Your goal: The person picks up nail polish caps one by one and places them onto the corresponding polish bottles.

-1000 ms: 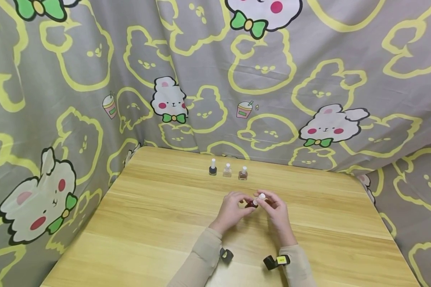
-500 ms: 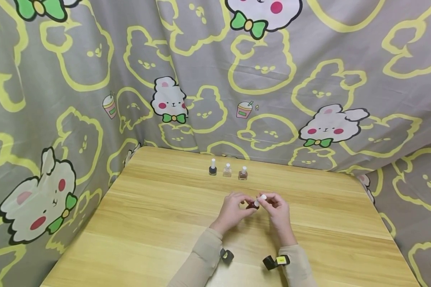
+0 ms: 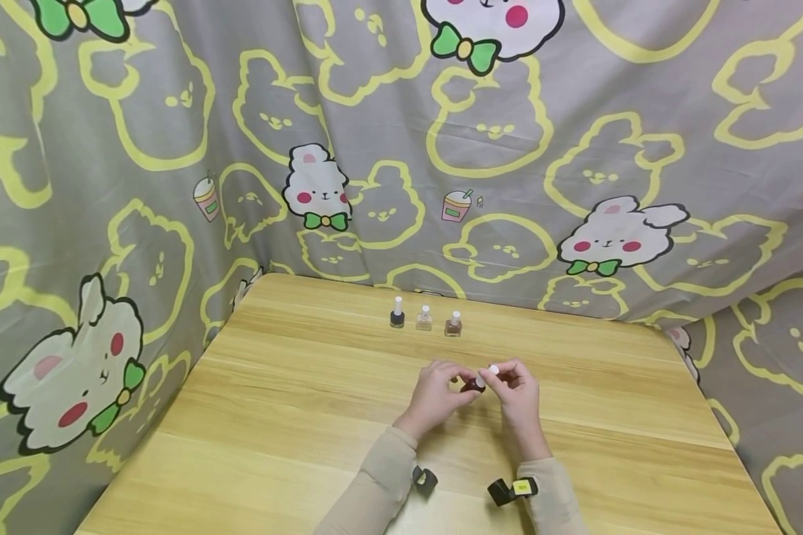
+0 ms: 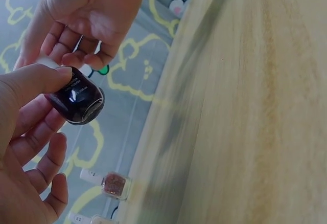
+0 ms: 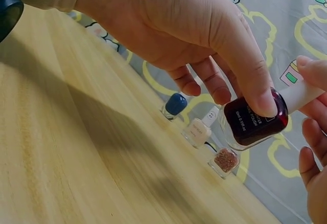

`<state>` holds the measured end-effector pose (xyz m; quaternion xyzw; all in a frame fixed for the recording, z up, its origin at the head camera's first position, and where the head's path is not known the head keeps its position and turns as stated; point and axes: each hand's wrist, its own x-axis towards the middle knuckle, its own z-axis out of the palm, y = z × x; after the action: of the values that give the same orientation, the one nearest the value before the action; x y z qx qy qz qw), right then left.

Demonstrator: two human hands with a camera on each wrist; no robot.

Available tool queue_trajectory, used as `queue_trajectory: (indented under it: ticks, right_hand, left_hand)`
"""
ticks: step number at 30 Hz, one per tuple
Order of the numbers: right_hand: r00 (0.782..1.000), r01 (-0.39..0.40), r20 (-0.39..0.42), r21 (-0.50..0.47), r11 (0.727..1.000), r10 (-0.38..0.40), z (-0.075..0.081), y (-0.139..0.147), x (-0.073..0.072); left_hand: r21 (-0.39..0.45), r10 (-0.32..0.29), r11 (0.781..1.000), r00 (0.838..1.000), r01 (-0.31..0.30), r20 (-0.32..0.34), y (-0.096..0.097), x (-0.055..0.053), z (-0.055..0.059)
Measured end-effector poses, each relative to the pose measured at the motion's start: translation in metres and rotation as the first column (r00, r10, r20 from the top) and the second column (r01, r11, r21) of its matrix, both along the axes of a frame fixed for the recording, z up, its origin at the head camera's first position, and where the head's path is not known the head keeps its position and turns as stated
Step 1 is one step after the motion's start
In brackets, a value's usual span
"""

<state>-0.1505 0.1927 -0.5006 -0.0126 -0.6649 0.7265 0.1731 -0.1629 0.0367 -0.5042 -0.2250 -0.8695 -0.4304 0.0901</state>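
A bottle of dark red nail polish (image 5: 245, 129) is held tilted above the table, between both hands. My left hand (image 3: 435, 397) grips its glass body, the thumb pressing on the printed label. Thumb and fingers of my right hand (image 3: 523, 394) pinch the long white cap (image 5: 301, 95), which sits in line with the bottle neck. In the left wrist view, the left thumb partly covers the bottle and the cap is mostly hidden.
Three more nail polish bottles stand in a row toward the back of the wooden table (image 3: 294, 416): dark blue (image 3: 397, 319), pale (image 3: 424, 321) and brown glitter (image 3: 453, 327). A patterned grey curtain (image 3: 388, 111) hangs behind and at the sides.
Both hands have shifted slightly to the right with the dark red nail polish. The right fingers have changed position a little around the cap. The three standing bottles stay in place.
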Motion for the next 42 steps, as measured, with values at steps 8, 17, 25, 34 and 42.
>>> queue_trajectory:
  ticks: [8, 17, 25, 34, 42]
  right_hand:
    - [1.0, -0.008, 0.018, 0.028, 1.0, 0.008, -0.001, 0.001, 0.0]
    - [0.998, -0.059, -0.034, 0.078, 0.995, 0.061, -0.003, 0.002, -0.001]
    - [0.996, -0.064, -0.065, 0.064, 0.996, 0.069, -0.003, 0.007, -0.002]
    - [0.996, -0.034, -0.079, -0.01, 0.999, 0.033, -0.001, 0.015, -0.004]
    - [0.999, 0.014, -0.028, -0.036, 0.999, -0.015, 0.001, 0.023, -0.004]
  left_hand:
    - [0.0, 0.008, 1.0, 1.0, -0.008, 0.003, 0.0, 0.0, 0.0]
    - [0.018, 0.005, 1.0, 1.0, -0.005, -0.001, -0.003, -0.002, 0.0]
    - [0.089, 0.018, 0.996, 0.999, -0.022, 0.045, -0.011, -0.008, 0.001]
    - [0.157, 0.066, 0.985, 0.995, -0.078, 0.08, -0.025, -0.018, 0.002]
    - [0.231, 0.106, 0.964, 0.988, -0.131, 0.115, -0.045, -0.028, 0.001]
